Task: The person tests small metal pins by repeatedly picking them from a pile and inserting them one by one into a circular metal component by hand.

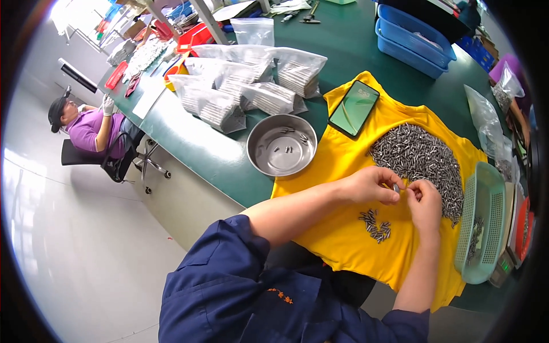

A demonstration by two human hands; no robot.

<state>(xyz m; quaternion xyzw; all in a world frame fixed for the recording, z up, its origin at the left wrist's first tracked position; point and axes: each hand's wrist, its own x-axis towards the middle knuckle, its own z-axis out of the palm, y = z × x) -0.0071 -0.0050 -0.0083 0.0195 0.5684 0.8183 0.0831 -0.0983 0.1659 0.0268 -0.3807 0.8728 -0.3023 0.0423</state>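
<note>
My left hand (pixel 370 185) pinches a small metal pin (pixel 396 187) between thumb and forefinger, above a yellow cloth (pixel 337 240). Close beside it, my right hand (pixel 426 207) has its fingers curled together; whatever may be in them is hidden. Behind both hands a large heap of small grey metal pins (pixel 420 157) is spread over the cloth. A smaller cluster of pins (pixel 374 226) lies nearer to me, below the left hand. To the left stands a round steel bowl (pixel 260 163) with a few pins at its bottom.
A phone (pixel 354 108) lies on the cloth's far part. Plastic bags of parts (pixel 229 86) crowd the green table (pixel 349 34). A green basket (pixel 466 228) stands at right, blue bins (pixel 394 46) at the back. One person (pixel 94 128) sits at far left; another's arm (pixel 519 120) shows at right.
</note>
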